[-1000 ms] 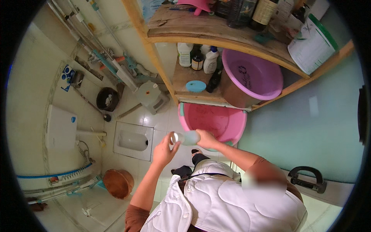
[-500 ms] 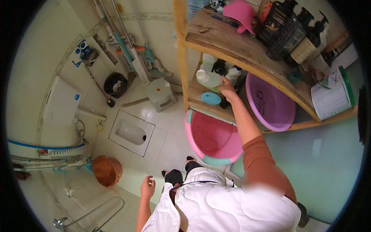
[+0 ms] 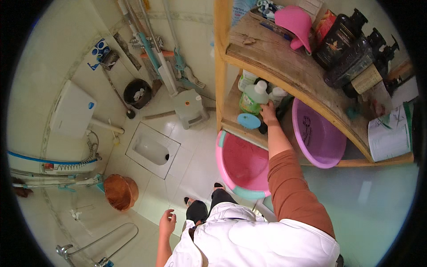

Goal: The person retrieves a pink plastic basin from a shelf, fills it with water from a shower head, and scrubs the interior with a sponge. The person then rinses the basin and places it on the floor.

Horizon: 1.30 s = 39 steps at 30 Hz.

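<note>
A clear plastic bottle (image 3: 253, 99) with a white cap and green label stands nearly upright on the lower wooden shelf. My right hand (image 3: 268, 113) is at its right side, fingers against the lower part; the far side of the grip is hidden. Just in front of the bottle lies a light-blue oval thing (image 3: 248, 121), perhaps a brush or lid. Other bottles, among them a white one (image 3: 278, 94), crowd behind and beside it, partly covered. My left hand (image 3: 167, 221) hangs low at my left side, empty, its fingers loosely bent and apart.
A pink basin (image 3: 244, 164) sits on the floor below the shelf, and a purple basin (image 3: 318, 133) leans in the shelf's right part. Dark pump bottles (image 3: 340, 40) and a pink scoop-like thing (image 3: 293, 24) occupy the upper board (image 3: 267, 49). A grey stool (image 3: 189, 104) stands beyond.
The bottle was tilted in my right hand; it has gone down and back and now stands nearly upright on the shelf. My left hand still hangs by my side.
</note>
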### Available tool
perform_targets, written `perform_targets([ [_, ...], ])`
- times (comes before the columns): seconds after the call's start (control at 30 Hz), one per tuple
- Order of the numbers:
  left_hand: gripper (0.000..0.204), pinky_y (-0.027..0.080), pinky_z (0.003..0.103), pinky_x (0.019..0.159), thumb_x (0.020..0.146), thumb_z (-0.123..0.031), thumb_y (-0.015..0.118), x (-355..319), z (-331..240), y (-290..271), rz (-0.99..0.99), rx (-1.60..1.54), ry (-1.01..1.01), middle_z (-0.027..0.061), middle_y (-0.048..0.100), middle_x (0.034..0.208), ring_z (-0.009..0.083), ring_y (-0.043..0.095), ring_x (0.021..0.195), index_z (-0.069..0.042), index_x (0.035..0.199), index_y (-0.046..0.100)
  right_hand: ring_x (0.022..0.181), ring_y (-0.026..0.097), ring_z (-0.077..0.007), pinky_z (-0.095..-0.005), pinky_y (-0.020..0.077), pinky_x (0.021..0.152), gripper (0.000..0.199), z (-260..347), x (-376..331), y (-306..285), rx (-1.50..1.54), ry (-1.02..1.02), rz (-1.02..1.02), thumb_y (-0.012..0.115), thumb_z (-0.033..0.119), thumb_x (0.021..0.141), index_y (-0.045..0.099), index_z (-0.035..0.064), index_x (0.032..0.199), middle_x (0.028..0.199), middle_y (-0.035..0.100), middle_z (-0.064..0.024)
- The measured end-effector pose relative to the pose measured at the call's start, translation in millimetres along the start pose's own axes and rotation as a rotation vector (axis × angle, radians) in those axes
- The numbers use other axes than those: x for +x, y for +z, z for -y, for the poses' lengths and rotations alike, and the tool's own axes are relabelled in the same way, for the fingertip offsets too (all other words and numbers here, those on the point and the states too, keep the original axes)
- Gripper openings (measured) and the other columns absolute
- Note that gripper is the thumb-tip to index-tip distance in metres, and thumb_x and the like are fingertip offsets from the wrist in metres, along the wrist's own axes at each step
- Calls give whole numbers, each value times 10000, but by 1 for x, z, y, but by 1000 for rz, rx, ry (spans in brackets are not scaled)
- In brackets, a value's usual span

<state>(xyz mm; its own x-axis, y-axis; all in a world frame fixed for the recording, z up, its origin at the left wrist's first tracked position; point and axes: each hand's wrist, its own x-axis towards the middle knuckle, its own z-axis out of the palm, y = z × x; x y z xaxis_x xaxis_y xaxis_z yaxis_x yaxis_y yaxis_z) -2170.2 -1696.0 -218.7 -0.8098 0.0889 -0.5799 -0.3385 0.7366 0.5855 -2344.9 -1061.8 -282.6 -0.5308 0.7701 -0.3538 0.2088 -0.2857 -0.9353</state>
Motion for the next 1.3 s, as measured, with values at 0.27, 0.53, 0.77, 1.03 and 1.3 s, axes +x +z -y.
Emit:
perform_targets([
  [0.27, 262, 485, 288, 590, 849, -125, 560, 40, -10, -4, 161, 32, 113, 87, 626, 793, 165, 631, 625, -56, 1101, 550, 983, 572, -193, -285, 469, 818, 373, 75, -132, -18, -161, -174, 338, 541, 91, 866, 463, 7, 1221, 1081, 587, -113],
  [0.53, 238, 474, 271, 540, 872, -120, 543, 93, -10, -15, 281, -15, 399, 66, 593, 803, 136, 601, 606, -57, 1102, 544, 820, 638, -180, -289, 525, 732, 250, 199, -314, -93, -120, -413, 406, 473, 117, 923, 509, 22, 1152, 933, 628, -111],
  [0.77, 257, 486, 300, 573, 850, -140, 559, 82, 38, -6, 313, 44, 379, 88, 633, 779, 168, 629, 613, -53, 1093, 550, 751, 623, -148, -255, 521, 683, 244, 155, -348, -152, -250, -217, 49, 470, 107, 916, 508, 19, 1141, 896, 625, -101],
  [1.03, 239, 481, 297, 583, 834, -132, 548, 49, 73, 20, 384, 78, 218, 89, 636, 777, 160, 618, 594, -30, 1048, 572, 621, 625, -214, -312, 535, 536, 350, 101, -314, -203, -139, 204, -141, 537, 352, 886, 465, 35, 1015, 741, 596, -122],
  [1.3, 267, 493, 338, 649, 824, -202, 583, 81, -153, 133, 486, 133, 634, 107, 645, 827, 228, 645, 692, -55, 1047, 577, 647, 603, -211, -339, 551, 550, 331, 75, -272, -245, 557, -24, -392, 631, 297, 841, 436, 60, 964, 790, 553, -113],
])
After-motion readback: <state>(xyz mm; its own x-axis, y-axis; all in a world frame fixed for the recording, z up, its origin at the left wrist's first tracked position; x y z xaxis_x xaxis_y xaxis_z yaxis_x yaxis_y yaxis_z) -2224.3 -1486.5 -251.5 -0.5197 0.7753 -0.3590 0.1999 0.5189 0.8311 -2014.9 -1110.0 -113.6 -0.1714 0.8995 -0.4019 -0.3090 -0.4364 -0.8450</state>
